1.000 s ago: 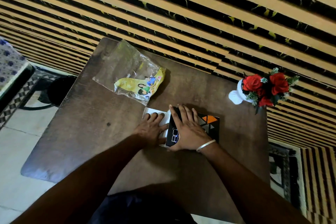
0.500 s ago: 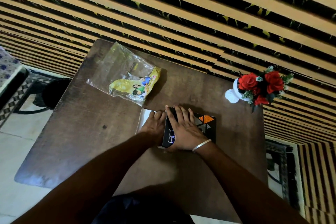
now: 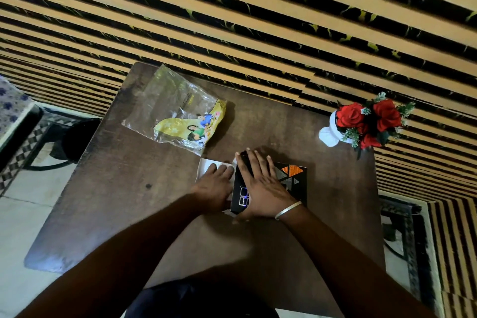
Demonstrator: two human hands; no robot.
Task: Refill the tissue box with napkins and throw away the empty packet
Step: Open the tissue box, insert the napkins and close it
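A black tissue box with orange triangles lies flat on the dark wooden table. My right hand rests palm down on its left part, holding it. A stack of white napkins sticks out of the box's left end. My left hand presses flat on that stack, fingers together against the box's opening. The empty clear and yellow packet lies crumpled on the table beyond the hands, to the upper left.
A white vase with red roses stands at the table's far right corner. A striped wall runs behind the table. A dark stool and tiled floor lie to the left.
My left hand has pushed the napkins further into the box, so less white shows. My right hand stays on the box.
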